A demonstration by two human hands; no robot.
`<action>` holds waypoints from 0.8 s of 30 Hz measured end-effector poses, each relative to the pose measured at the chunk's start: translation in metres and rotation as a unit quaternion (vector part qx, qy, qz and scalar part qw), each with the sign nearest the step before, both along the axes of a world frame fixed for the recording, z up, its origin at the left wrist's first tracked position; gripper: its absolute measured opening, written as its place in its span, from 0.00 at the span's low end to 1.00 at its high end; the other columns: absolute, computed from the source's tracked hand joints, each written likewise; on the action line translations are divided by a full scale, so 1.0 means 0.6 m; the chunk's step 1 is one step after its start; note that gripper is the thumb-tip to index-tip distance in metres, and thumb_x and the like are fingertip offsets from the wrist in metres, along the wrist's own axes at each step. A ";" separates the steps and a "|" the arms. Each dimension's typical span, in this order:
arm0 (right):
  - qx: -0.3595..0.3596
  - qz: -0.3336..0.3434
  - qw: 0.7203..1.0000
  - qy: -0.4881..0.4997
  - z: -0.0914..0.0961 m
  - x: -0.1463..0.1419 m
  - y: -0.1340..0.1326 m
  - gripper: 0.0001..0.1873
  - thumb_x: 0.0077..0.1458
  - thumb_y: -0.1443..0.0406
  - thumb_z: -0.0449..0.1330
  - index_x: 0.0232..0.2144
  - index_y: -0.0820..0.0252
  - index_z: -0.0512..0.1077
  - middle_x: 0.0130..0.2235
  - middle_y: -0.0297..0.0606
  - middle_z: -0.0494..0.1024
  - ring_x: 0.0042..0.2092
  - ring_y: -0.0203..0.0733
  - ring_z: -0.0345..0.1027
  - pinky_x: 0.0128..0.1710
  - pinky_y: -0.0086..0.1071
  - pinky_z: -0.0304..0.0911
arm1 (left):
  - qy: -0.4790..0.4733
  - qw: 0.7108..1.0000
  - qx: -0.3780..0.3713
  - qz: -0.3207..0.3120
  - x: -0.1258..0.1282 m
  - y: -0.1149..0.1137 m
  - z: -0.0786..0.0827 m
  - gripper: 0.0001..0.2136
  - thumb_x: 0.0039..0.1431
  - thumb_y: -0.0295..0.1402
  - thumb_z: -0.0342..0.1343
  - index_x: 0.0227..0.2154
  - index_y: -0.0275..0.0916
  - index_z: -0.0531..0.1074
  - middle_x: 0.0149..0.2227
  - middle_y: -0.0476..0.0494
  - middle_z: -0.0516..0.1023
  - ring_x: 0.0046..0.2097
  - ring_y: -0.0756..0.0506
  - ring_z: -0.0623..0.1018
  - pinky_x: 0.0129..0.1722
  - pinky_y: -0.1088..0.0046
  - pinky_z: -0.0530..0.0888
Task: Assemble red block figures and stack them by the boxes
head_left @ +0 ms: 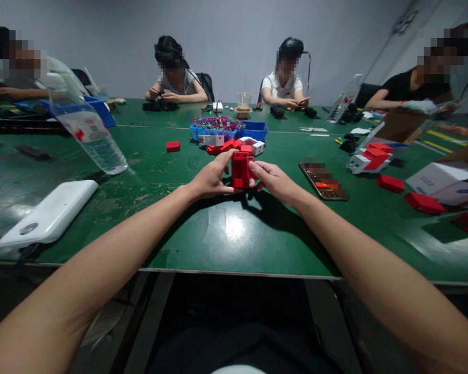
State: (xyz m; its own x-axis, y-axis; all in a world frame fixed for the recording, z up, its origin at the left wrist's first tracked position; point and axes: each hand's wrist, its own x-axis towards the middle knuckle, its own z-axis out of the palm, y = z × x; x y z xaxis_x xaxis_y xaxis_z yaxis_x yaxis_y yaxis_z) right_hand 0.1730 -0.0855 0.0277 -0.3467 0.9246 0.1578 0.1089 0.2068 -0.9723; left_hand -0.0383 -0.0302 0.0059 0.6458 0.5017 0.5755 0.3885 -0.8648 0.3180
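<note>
Between my two hands a red plastic housing (241, 170) is held upright just above the green table, its hollow side facing me. My left hand (211, 175) grips it from the left, thumb at the top edge and fingers beneath. My right hand (271, 179) pinches its right edge with thumb and fingers. Right behind it lie more red plastic parts (215, 149) and a white plastic housing (253, 145). A blue bin (197, 133) full of thin coloured wires stands beyond them.
A smartphone (323, 181) lies right of my hands, a white power bank (50, 213) to the left near a water bottle (95, 137). White boxes (448, 179) and red pieces (390, 183) occupy the right side. Several people work around the green table (203, 249).
</note>
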 end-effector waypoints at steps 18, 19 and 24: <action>-0.012 -0.081 0.996 0.023 -0.012 -0.009 0.001 0.27 0.50 0.43 0.61 0.38 0.60 0.73 0.37 0.37 0.75 0.38 0.37 0.67 0.29 0.27 0.58 | 0.004 1.000 -0.006 0.005 -0.002 0.003 -0.004 0.48 0.45 0.45 0.68 0.66 0.34 0.50 0.65 0.25 0.59 0.65 0.31 0.63 0.62 0.53 0.66; -0.015 -0.085 0.996 0.028 -0.012 -0.009 0.001 0.26 0.50 0.44 0.62 0.37 0.60 0.73 0.38 0.37 0.76 0.39 0.38 0.67 0.31 0.28 0.59 | 0.004 1.000 -0.009 0.005 -0.002 0.003 -0.003 0.48 0.45 0.45 0.68 0.66 0.34 0.50 0.65 0.25 0.59 0.65 0.31 0.64 0.61 0.53 0.67; -0.090 -0.031 0.992 0.086 -0.009 -0.007 0.003 0.25 0.48 0.46 0.64 0.39 0.59 0.74 0.41 0.39 0.79 0.43 0.42 0.71 0.39 0.33 0.64 | 0.003 1.000 -0.021 0.003 -0.002 0.000 -0.001 0.49 0.45 0.46 0.67 0.66 0.38 0.49 0.66 0.27 0.57 0.64 0.30 0.65 0.58 0.53 0.70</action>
State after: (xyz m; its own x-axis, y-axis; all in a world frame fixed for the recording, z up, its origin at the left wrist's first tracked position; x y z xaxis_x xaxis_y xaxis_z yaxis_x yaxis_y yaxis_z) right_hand 0.1686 -0.0837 0.0220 -0.2711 0.9617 0.0408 -0.0549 0.0269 -0.9981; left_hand -0.0393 -0.0302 0.0051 0.6466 0.5292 0.5495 0.3953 -0.8485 0.3519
